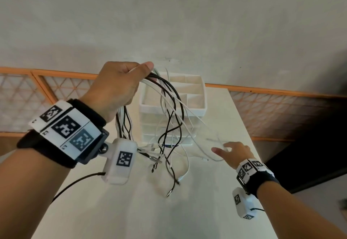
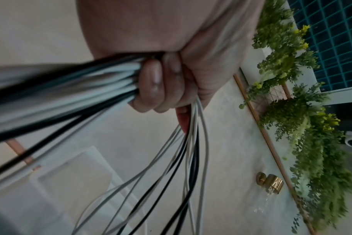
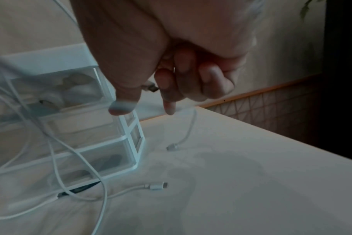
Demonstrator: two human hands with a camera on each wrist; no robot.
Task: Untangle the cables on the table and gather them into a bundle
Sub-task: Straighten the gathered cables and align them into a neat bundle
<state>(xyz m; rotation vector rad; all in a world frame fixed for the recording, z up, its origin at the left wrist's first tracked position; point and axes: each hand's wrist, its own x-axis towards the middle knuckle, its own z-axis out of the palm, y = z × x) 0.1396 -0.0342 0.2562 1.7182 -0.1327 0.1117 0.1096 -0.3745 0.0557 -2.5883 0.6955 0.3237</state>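
While the left hand (image 1: 120,86) at ten o'clock grips the cables (image 1: 169,107) in a fist above the table (image 1: 131,210), their black and white lengths hang limp toward six. They look light, soft and prone to snagging, best held near the plugs. At twelve stands a white drawer box (image 1: 202,96); its top tray looks empty, its drawers hold blurred items. At three o'clock the right hand (image 1: 234,152) pinches a plug (image 3: 151,88).

Left hand (image 1: 116,86) raised, fist clenched; right hand (image 1: 231,153) low, fingers loosely curled
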